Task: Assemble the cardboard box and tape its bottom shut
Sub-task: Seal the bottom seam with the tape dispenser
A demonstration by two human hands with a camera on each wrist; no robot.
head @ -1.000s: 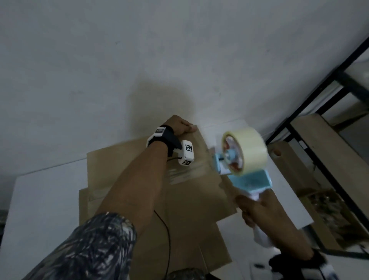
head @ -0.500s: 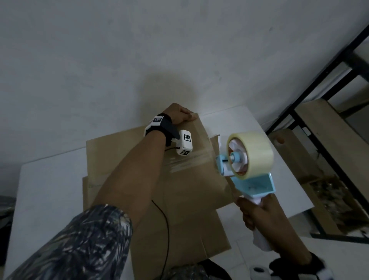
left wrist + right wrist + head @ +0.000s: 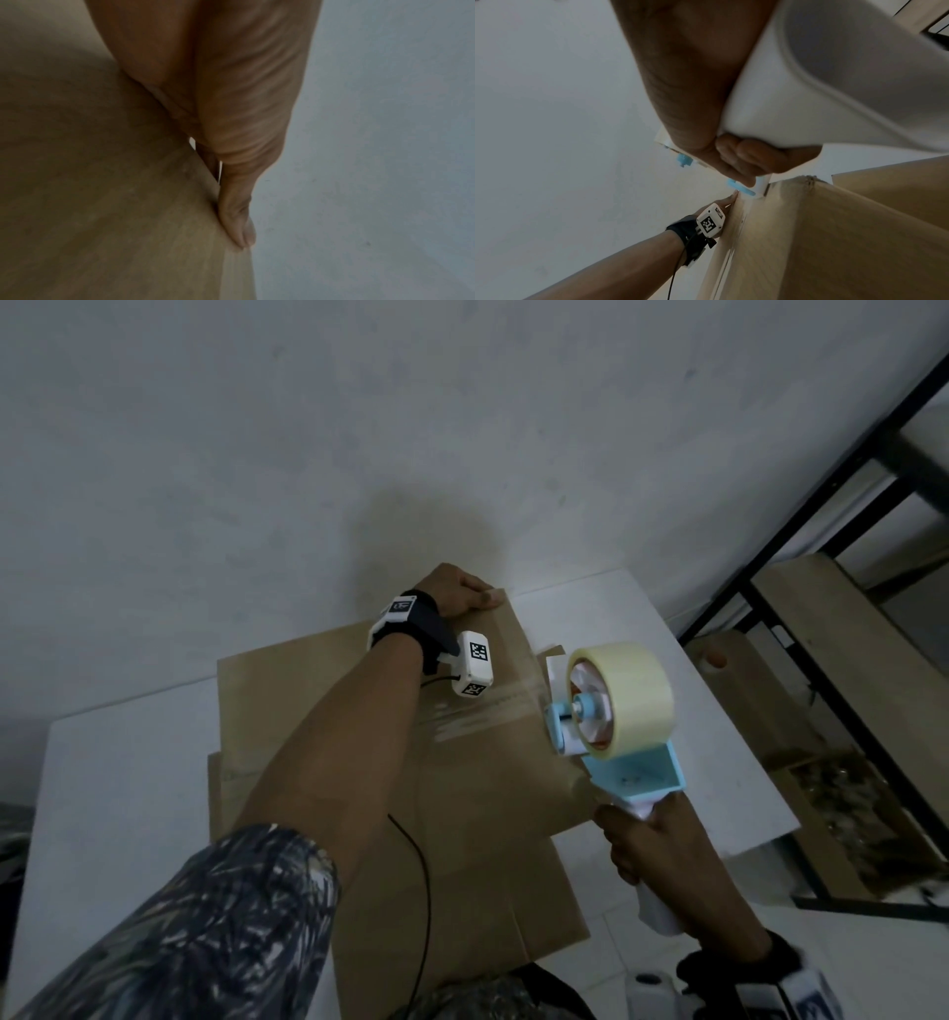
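A brown cardboard box (image 3: 318, 711) stands on the white table (image 3: 123, 788), its closed flaps facing up. My left hand (image 3: 457, 593) holds the box's far edge, thumb on top and fingers curled over the back; the left wrist view shows the thumb (image 3: 236, 213) pressed along the cardboard (image 3: 115, 192). My right hand (image 3: 662, 860) grips the white handle of a blue tape dispenser (image 3: 631, 762) carrying a pale roll (image 3: 626, 698). A clear tape strip (image 3: 477, 719) runs from the seam to the dispenser at the box's right edge. In the right wrist view my right hand's fingers (image 3: 744, 156) wrap the handle (image 3: 821, 81).
A flat cardboard sheet (image 3: 524, 906) lies under the box toward me. A black metal rack (image 3: 821, 516) with wooden shelves (image 3: 842, 660) stands to the right. A grey wall (image 3: 359, 428) rises right behind the table. A small white roll (image 3: 649, 986) sits near my right wrist.
My right hand has drawn the dispenser right and toward me, and the tape strip across the box top has grown longer. My left hand stays on the far edge.
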